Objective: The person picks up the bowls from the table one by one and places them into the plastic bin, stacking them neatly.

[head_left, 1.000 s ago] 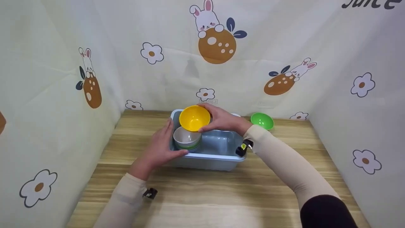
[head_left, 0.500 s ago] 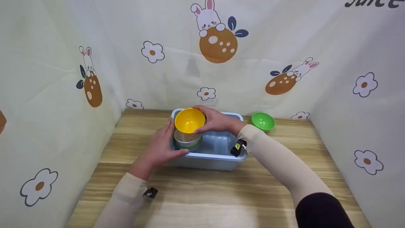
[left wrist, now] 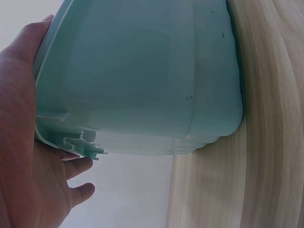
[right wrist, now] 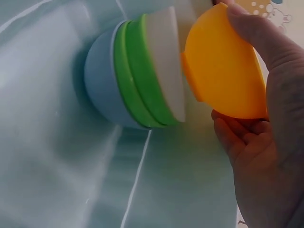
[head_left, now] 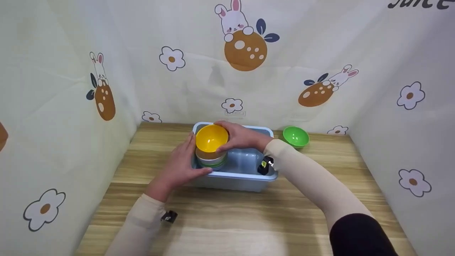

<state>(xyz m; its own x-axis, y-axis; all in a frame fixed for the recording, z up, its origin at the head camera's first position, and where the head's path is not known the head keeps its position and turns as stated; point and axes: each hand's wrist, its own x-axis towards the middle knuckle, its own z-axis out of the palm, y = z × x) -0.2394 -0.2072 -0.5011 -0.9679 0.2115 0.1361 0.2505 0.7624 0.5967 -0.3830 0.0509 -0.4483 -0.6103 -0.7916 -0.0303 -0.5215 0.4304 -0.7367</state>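
Note:
My right hand (head_left: 241,136) holds a yellow bowl (head_left: 212,138) by its rim and side, thumb and fingers around it. The bowl tilts toward the head camera, over a stack of nested bowls in a pale blue plastic basin (head_left: 245,175). In the right wrist view, the stack has a grey-white bowl (right wrist: 164,61) on top, green bowls (right wrist: 137,71) under it and a blue bowl (right wrist: 102,76) at the bottom. The yellow bowl's foot is right at the grey-white bowl's opening. My left hand (head_left: 181,161) rests on the basin's left corner, fingers extended, thumb along the front rim.
A green bowl (head_left: 295,136) stands on the wooden table (head_left: 227,220) to the right of the basin. Printed cloth walls (head_left: 192,85) enclose the table at the back and both sides. The basin's right half shows its bare floor.
The yellow bowl in my right hand has moved a little left and down, closer over the stack. My left hand stays at the basin's corner.

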